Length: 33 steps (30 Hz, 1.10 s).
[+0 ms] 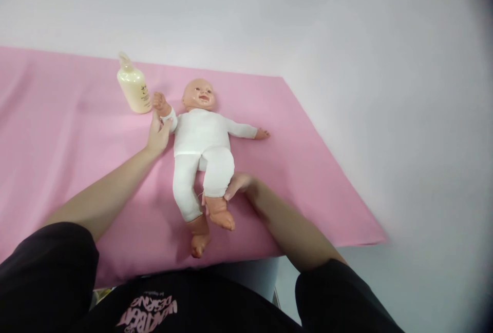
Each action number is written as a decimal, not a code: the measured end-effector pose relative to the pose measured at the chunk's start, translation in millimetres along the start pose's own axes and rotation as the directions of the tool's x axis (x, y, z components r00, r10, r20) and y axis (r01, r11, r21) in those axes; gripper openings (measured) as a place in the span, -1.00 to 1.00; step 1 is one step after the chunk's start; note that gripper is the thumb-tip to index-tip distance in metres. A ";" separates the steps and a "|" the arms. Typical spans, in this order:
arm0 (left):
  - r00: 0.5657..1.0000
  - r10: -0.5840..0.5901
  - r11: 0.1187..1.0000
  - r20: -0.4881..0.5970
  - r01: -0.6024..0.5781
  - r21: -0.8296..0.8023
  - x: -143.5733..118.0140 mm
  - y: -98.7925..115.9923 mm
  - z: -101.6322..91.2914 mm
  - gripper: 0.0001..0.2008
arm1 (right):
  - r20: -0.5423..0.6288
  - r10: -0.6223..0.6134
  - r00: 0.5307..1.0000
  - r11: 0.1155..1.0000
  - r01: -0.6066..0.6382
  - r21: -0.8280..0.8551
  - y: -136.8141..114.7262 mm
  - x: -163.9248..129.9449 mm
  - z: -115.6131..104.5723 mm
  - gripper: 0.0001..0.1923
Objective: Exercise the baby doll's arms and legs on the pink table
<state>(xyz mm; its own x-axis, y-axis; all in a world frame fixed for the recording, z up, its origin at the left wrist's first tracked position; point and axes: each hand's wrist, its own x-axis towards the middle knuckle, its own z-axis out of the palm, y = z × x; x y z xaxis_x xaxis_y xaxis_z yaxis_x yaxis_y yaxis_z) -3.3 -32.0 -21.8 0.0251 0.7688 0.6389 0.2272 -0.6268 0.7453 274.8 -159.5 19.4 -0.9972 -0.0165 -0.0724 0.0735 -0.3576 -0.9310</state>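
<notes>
Two bare hands work on one baby doll (202,140), which lies face up near the middle of the frame on a pink sheet (69,133) that covers the surface and ends in an edge at right. Left hand (157,135), left of centre, is closed lightly around the doll's raised arm at the white cuff, thumb and fingers pinching the wrist; the small hand sticks up above the grip, so the hold seems meant to keep that arm lifted and steady. Right hand (236,184), just below centre, sits at the doll's bent leg, fingers curled around the calf near the hem of the white legging; how tightly they close I cannot tell, since the leg hides the fingertips. That leg is raised and crossed over the other, likely propped by this hand rather than resting so unaided. Doll wears a white one-piece suit; its other arm lies stretched flat toward the right, untouched. Cream-coloured pump bottle (134,89) stands upright at upper left, just beside the doll's lifted hand but apart from it, within easy reach of the left hand. Black sleeves and a black shirt with pink lettering fill the bottom of the frame.
</notes>
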 end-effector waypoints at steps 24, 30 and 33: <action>0.826 0.236 0.830 0.512 -0.445 0.335 -4.4 51.3 -2.9 -0.45 | -0.791 -0.129 0.599 0.873 0.446 0.195 2.1 4.8 -3.6 -0.53; 0.897 0.205 0.894 0.392 -0.334 0.297 -3.8 53.8 -2.0 -0.53 | -0.741 -0.209 0.638 0.878 0.456 0.145 10.4 5.2 -4.1 -0.55; 0.933 0.174 0.921 0.314 -0.267 0.283 -3.5 49.5 -2.3 -0.57 | -0.639 -0.222 0.736 0.901 0.406 0.155 13.3 4.5 -2.8 -0.55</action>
<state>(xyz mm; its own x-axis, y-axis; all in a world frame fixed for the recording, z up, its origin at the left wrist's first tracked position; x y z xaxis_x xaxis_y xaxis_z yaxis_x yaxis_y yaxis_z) 5.6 -66.0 13.3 0.3690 0.6484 0.6659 0.4779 -0.7468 0.4624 271.4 -161.6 5.6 -0.7437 0.6643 -0.0753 -0.3403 -0.4731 -0.8126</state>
